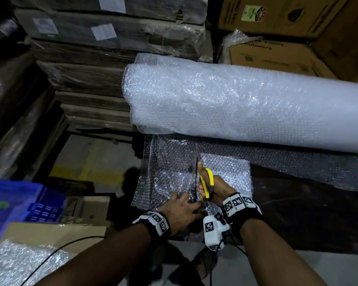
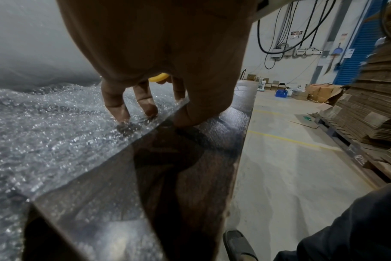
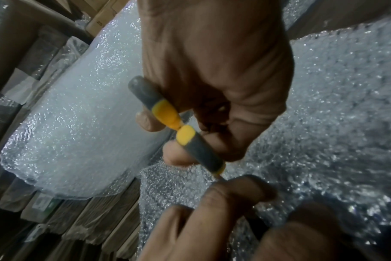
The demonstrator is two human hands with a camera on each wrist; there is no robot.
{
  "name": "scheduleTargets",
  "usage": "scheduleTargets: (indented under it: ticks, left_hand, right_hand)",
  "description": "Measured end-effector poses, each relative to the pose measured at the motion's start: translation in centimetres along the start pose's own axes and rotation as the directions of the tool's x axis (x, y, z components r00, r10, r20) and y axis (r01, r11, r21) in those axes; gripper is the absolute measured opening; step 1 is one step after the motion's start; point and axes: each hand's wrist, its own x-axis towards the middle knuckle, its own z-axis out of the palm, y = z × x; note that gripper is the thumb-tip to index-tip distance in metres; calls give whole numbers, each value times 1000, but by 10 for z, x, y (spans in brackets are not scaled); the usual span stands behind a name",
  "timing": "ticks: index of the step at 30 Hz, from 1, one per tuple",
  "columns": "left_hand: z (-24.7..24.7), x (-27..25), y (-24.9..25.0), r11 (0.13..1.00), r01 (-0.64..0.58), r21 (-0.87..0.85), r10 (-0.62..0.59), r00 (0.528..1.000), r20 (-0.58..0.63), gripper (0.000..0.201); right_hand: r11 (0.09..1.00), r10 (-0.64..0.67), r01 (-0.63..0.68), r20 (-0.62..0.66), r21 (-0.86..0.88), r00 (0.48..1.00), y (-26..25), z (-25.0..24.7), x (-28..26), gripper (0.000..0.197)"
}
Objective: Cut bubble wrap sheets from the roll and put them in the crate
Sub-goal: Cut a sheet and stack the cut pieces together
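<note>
Right hand (image 1: 217, 188) has the scissors (image 1: 205, 182), fingers curled through the yellow and grey handles, so that grip is closed tight on them. From the right wrist view the two handles (image 3: 179, 127) sit nearly together. The blades (image 1: 196, 168) point away from me, into the loose sheet (image 1: 174, 178) spread on the dark surface (image 1: 298, 213).

Left hand (image 1: 182, 209) is flat on the sheet just left of the cut line, fingers mostly straight, pressing it down. In the left wrist view the fingertips (image 2: 121, 114) touch the bubbles and the thumb (image 2: 190, 116) sits right at the sheet's edge. I can't tell if the thumb is pinching the edge or just resting there.

The roll (image 1: 246, 104) lies across the surface behind the hands, big and white, with the sheet coming out from under it toward me. The blue crate (image 1: 15, 201) is off to the left, well apart from the hands. There's a cardboard box (image 1: 56, 234) near it with some bubble wrap (image 1: 19, 263) in front. Stacks of flat cardboard (image 1: 91, 89) sit behind the roll.
</note>
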Motion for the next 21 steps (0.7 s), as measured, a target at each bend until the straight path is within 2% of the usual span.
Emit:
scheduleTargets:
  ticks: [3, 8, 11, 15, 17, 21]
  left_hand:
    - [4, 2, 0, 1000, 2, -9, -2, 1000, -3, 64]
    - [13, 5, -1, 1000, 2, -6, -3, 999, -52, 51]
    - [15, 5, -1, 1000, 2, -8, -2, 998, -63, 46]
    - [18, 3, 0, 1000, -1, -22, -1, 996, -88, 50]
    - [18, 0, 1, 1000, 11, -16, -12, 995, -100, 49]
    - [16, -2, 3, 999, 13, -30, -16, 993, -118, 46]
  right_hand:
    - [999, 31, -30, 28, -25, 999, 0, 0, -2, 74]
    - [999, 34, -35, 115, 5, 993, -9, -7, -20, 73]
    - [999, 5, 0, 100, -46, 995, -12, -15, -33, 82]
    - [989, -40, 45, 37, -142, 999, -1, -19, -43, 76]
    - [980, -10, 13, 16, -198, 1000, 6, -21, -51, 78]
    - [995, 73, -69, 58, -72, 996, 14, -33, -66, 81]
